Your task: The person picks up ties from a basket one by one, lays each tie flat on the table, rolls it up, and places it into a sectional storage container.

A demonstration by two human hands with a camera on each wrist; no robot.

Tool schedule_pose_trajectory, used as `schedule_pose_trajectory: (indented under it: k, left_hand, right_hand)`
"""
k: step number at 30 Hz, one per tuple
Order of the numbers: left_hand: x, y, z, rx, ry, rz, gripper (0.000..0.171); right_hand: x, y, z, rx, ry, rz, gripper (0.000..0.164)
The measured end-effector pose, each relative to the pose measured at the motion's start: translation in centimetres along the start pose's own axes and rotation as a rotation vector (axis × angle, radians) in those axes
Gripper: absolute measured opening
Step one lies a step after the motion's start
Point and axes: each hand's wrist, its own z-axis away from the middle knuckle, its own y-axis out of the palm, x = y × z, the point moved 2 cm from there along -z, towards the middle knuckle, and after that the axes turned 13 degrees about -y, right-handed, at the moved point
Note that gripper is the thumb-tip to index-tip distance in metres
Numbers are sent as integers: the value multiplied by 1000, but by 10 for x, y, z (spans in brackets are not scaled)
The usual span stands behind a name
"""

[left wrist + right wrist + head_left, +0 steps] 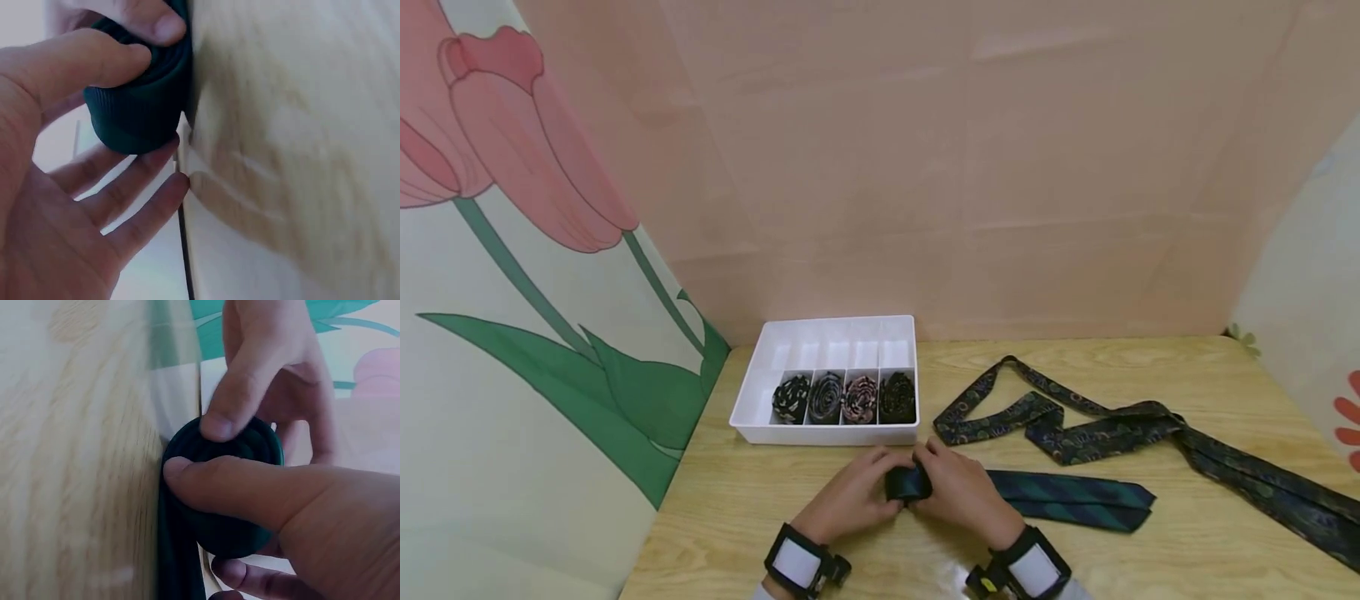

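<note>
A green and navy striped necktie is partly wound into a roll at the front of the table. Its flat tail stretches to the right and ends in a point. My left hand holds the roll from the left, thumb pressed on its coiled side in the left wrist view. From the right, my right hand grips the same roll, its thumb lying across the spiral. In the right wrist view the unwound strip runs along the table from the roll.
Behind the hands stands a white divided box with several rolled neckties in its front compartments. A dark patterned necktie lies loosely folded on the right of the wooden table. A peach-coloured backdrop rises behind the table.
</note>
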Motion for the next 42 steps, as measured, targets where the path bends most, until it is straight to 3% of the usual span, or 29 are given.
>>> schedule_pose_trajectory:
  k: [8,14,20,25,31,37,42]
  left_hand:
    - [1,1,-2,-8,9,1,61]
    - [-2,3,-1,-22,-7,3,55]
    - [-4,1,1,-83,18,-25,60]
    - [-4,4,-1,-51,10,19,62]
    - [-9,1,-1,-67,28,22,58]
    - [-11,7,-3,-1,26,43,55]
    - [-13,6,-2,-44,36,-2,44]
  right_hand:
    - [2,-3,1,-41,-9,-51,51]
    - [1,-6,3,0,24,-68,56]
    - [3,-8,4,-14,12,-64,55]
    - [1,-7,5,-1,24,-52,60]
    - [2,-9,7,-8,11,-58,55]
    - [4,-11,9,19,5,-36,54]
    - [5,-12,7,10,-28,-12,51]
